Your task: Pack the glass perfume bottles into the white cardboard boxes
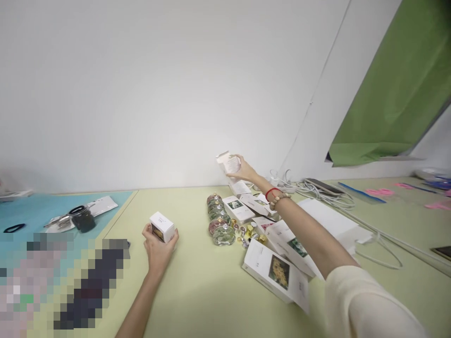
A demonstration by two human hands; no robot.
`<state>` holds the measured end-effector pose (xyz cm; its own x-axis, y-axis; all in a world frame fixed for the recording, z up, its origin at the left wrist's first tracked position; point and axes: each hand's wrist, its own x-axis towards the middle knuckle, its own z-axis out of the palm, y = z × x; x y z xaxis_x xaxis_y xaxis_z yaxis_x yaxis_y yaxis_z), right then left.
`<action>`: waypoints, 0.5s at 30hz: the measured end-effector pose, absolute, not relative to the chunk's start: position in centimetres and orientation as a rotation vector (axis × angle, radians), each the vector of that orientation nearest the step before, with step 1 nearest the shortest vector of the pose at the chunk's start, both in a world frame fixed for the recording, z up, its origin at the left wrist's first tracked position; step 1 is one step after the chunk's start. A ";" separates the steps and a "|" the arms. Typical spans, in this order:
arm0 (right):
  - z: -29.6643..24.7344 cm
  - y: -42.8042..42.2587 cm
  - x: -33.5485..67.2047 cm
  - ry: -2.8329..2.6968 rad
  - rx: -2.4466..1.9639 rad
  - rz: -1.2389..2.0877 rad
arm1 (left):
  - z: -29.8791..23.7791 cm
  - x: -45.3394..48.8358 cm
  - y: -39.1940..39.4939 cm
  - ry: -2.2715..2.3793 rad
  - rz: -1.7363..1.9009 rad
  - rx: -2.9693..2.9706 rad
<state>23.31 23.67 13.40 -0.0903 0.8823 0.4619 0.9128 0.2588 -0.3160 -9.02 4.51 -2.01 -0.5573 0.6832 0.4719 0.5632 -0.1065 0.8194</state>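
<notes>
A: Holding what w/ L hand [159, 248]?

B: Gripping a small white box [162, 227], lower L of centre in frame. Clamped on it from both sides, thumb at R, fingers at L. Showing a yellow-flower pic on a dark panel, turned twd lower L; printed on top too, but too tiny to read.

A: And w/ R hand [244, 170]?

B: Clutching a white carton [230, 163], approx mid-frame, in front of the wall [158, 94]. Closed round its R side; can't tell exact fingertip contact, too small. Looks like a flap at its upper L end. Wearing a red cord [273, 192] & beads [281, 201] on that wrist.

A: Seeing what nearby?

B: Got round glass bottles [224, 236] lined up just below mid-frame on the pale green table [190, 291], tinted green & pinkish. Got gold caps [251, 230] strewn just R of those. Then, under & beside the R forearm, see overlapping flower-pic boxes [269, 268], incl. one nearest the bottom edge w/ yellow flowers, flap out twd lower R.

A: Anything farther out?

B: Check R side for white cables [334, 199] near a dark slab [323, 186]; upper R for green cloth [394, 94]; far L for a dark jar [83, 219] on a teal mat [35, 211]. Can't tell lower L, pixelated.
</notes>
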 end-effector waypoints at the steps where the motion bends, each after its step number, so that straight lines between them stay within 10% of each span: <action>1: 13.3 23.2 23.5 -1.987 -1.616 -0.091 | -2.0 -9.0 4.5 2.037 1.753 1.429; 15: 8.4 24.3 21.4 -2.330 -1.740 -0.076 | -2.4 -9.0 4.7 2.052 1.744 1.452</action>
<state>21.38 24.29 8.39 -0.2671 0.9392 0.2158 0.9513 0.2928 -0.0965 -8.99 4.72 -2.40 -0.5472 0.6821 0.4851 0.5887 -0.0983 0.8024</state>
